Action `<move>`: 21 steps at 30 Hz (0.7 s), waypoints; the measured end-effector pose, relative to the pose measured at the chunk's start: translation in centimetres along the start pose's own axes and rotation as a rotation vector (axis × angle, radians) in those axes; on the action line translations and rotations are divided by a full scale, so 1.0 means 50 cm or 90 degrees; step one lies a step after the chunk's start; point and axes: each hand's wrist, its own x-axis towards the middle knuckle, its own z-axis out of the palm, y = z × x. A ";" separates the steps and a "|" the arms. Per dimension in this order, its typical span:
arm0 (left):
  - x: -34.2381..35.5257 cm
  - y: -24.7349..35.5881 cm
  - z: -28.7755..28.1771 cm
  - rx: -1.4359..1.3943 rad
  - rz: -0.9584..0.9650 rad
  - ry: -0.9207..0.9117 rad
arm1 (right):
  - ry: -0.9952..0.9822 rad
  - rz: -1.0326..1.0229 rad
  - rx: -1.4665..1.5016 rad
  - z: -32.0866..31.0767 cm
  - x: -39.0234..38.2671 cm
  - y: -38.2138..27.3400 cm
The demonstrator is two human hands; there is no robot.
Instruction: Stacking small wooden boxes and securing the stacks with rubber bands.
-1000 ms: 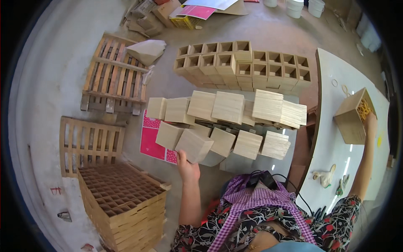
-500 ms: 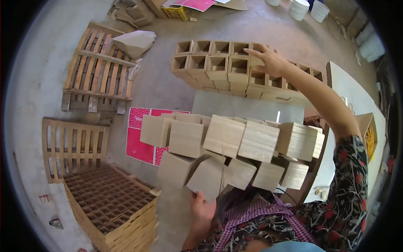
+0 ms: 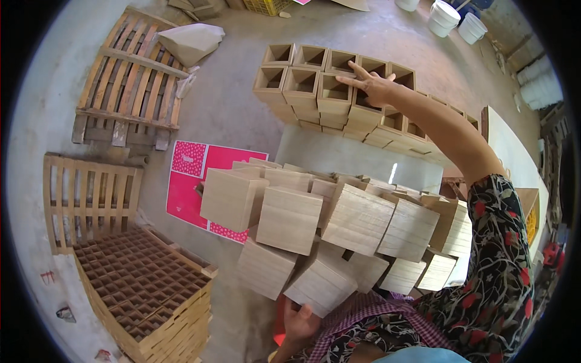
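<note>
Over the far stack of open-topped wooden boxes (image 3: pixel 299 81), my right hand (image 3: pixel 375 88) reaches with fingers spread, touching or just above the box rims; nothing shows in its grasp. Low in the picture, my left hand (image 3: pixel 301 323) has its fingertips at the lower corner of a tilted pale wooden box (image 3: pixel 321 287), seeming to hold it by that edge. This box belongs to a loose, uneven pile of wooden boxes (image 3: pixel 357 218) with plain faces toward me. Part of the left hand's grip is hidden behind the box.
A pink printed sheet (image 3: pixel 187 193) lies beside the pile at left. Slatted wooden pallets (image 3: pixel 130 78) stand further left, above a tall stack of gridded wooden crates (image 3: pixel 142 284). White buckets (image 3: pixel 443 18) are at the far right. A pale tabletop (image 3: pixel 514 145) lies beyond my right arm.
The view has shifted, so the near pile appears larger and lower. My right hand stays spread over the far boxes, and my left stays at the tilted box's corner.
</note>
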 end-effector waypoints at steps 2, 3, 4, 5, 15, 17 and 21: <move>-0.004 -0.003 -0.006 0.003 0.004 0.006 | -0.022 -0.043 0.014 -0.002 -0.004 0.004; -0.006 -0.004 -0.009 0.002 0.001 0.016 | -0.006 -0.037 0.004 -0.002 -0.003 0.007; -0.006 -0.006 -0.012 -0.008 -0.005 0.027 | -0.015 -0.070 0.039 -0.004 0.000 0.011; -0.008 -0.006 -0.015 0.002 -0.003 0.024 | -0.011 -0.085 0.065 -0.005 0.003 0.015; -0.005 0.001 -0.031 0.048 -0.031 0.020 | 0.140 -0.052 -0.140 0.028 0.001 0.017; -0.012 0.002 -0.036 0.024 -0.043 0.023 | 0.183 -0.023 -0.143 0.037 -0.006 0.019; -0.020 0.001 -0.043 -0.030 -0.061 0.028 | 0.168 -0.058 -0.083 0.041 -0.010 0.028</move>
